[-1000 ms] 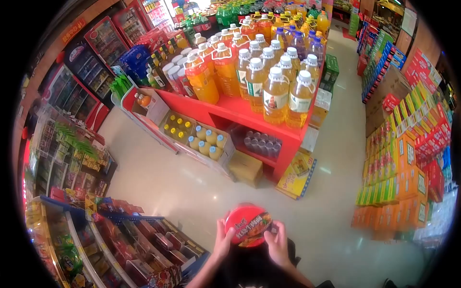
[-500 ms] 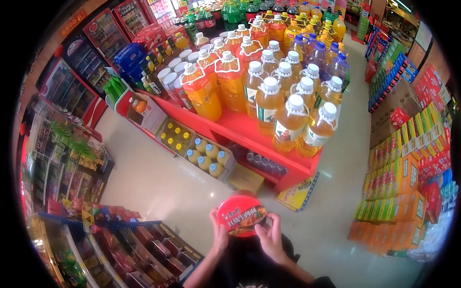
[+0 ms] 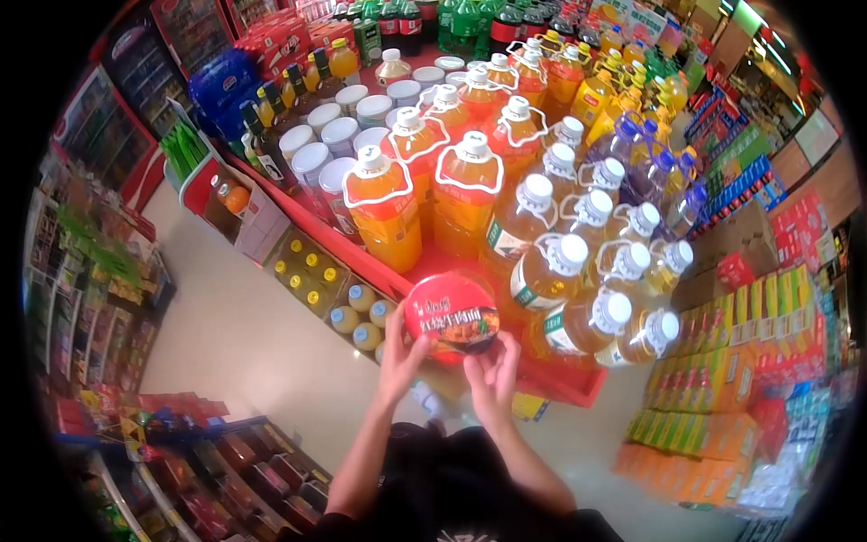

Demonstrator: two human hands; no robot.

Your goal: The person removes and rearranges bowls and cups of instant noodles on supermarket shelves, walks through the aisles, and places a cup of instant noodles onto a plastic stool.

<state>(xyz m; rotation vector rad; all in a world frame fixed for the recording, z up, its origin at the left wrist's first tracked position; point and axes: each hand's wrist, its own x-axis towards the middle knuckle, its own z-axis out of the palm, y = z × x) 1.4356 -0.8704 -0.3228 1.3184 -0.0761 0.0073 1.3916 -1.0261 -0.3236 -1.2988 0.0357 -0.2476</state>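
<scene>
A round red instant noodle bowl (image 3: 452, 312) with a printed lid is held up in front of me, its lid facing my eyes. My left hand (image 3: 399, 357) grips its left side, the thumb near the lower rim. My right hand (image 3: 492, 370) touches its lower right edge with bent fingers. The bowl hangs over the front edge of a red display table (image 3: 560, 383). Just beyond it stand large orange drink bottles (image 3: 386, 217), and amber bottles with white caps (image 3: 578, 321) are to its right.
Below the table's left side are boxes of bottles (image 3: 309, 271). White-lidded cans (image 3: 339, 135) stand farther back. Stacked cartons (image 3: 704, 388) line the right. Low snack shelves (image 3: 235, 479) are at the lower left, and pale floor (image 3: 226, 352) runs between.
The red table and its bottles now appear closer and larger. Both hands and the bowl have moved up in view, and the bowl now overlaps the table's front edge.
</scene>
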